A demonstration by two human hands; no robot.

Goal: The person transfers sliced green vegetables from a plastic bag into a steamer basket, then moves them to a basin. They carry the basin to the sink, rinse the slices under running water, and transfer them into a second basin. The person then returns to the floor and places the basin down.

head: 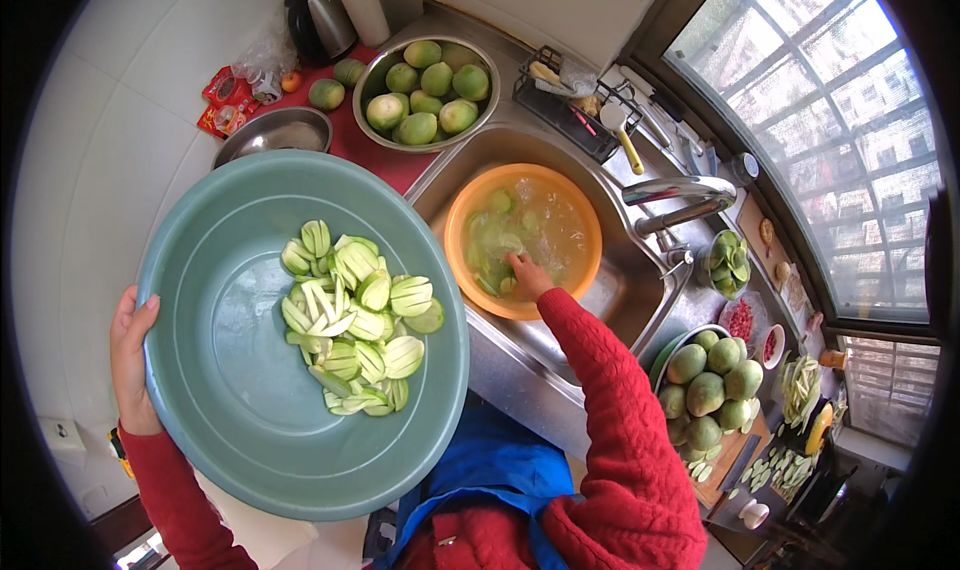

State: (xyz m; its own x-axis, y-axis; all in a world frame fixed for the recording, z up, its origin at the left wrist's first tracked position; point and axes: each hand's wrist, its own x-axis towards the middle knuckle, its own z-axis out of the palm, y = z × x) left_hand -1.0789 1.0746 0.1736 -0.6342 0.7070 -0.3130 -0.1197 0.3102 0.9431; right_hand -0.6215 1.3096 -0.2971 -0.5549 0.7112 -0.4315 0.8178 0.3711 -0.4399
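Observation:
My left hand (135,356) grips the rim of a large green plastic basin (225,450), thumb over the edge, tilted at the left of the view. Sliced green fruit (356,322) is heaped on the basin's right side. My right hand (529,276) reaches into an orange plastic basin (457,266) of cloudy water, which stands in the steel sink (637,281). Its fingertips dip among green pieces under the water; whether they hold any is hidden by the water and glints.
Behind stands a steel bowl (360,124) of whole green fruit. The faucet (675,202) arches at the sink's right. Another bowl of green fruit (705,394) stands on the right counter, beside a cutting board (727,461). A kettle (322,26) and an empty-looking steel bowl (277,131) are at the back left.

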